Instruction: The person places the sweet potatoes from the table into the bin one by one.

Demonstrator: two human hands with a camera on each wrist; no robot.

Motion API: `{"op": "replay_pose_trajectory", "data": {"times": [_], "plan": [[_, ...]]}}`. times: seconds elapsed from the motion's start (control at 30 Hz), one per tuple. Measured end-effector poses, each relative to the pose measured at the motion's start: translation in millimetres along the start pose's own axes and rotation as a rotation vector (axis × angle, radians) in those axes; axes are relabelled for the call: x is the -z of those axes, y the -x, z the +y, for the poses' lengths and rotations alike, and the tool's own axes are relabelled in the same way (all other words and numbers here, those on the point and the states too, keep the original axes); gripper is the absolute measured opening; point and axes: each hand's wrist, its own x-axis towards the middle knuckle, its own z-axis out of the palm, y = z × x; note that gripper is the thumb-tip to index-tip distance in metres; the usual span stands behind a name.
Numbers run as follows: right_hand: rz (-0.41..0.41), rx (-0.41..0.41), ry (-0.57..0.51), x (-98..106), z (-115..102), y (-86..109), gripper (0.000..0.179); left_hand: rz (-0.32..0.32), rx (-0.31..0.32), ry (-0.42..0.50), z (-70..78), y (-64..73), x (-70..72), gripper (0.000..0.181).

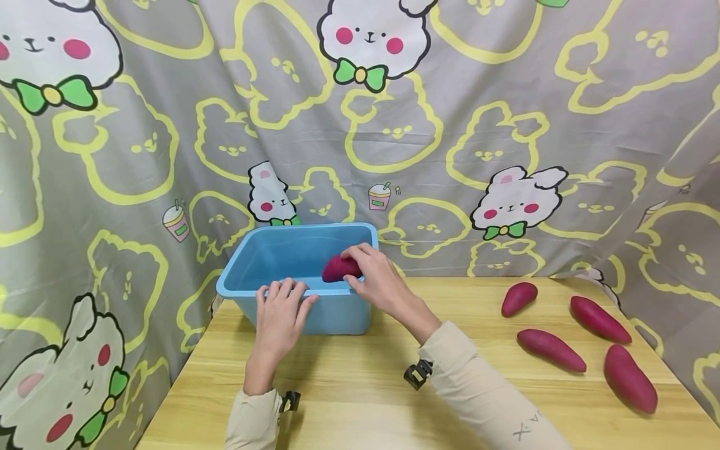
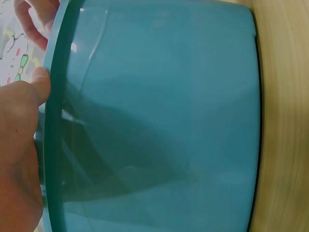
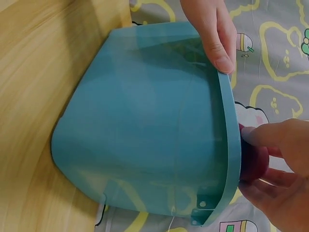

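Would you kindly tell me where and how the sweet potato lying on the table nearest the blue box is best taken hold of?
Probably across its middle, from above: that sweet potato lies on its side, longer than it is wide, and bare table shows along both long sides, leaving room for a grip.

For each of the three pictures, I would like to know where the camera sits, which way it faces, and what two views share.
Head: on the head, facing forward and down at the blue plastic bin, wooden table and printed curtain; left hand, right hand and beige sleeves show.
Left wrist: facing the bin's outer wall, sideways; left hand at left edge, part of right hand at upper left.
Right wrist: facing the bin's outside, sideways; right hand at right, left hand at top.
Shared: head and right wrist views show the held sweet potato.
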Motion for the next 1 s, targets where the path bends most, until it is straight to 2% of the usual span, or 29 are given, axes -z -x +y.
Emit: {"op": "replay_pose_trajectory", "data": {"times": [0.4, 0.63, 1.0], "plan": [[-0.006, 0.004, 0.03, -4, -1, 0.1, 0.027, -0.003, -0.009, 0.003, 1.3, -0.9, 0.3, 0.029], [0.006, 0.025, 0.035, -4, -3, 1.8, 0.024, 0.02, -0.017, 0.008, -0.6, 0.6, 0.5, 0.028], [0.079, 0.059, 0.003, 8, -3, 18.8, 0.026, 0.024, -0.017, 0.009, -1.2, 0.8, -0.3, 0.028]]}}
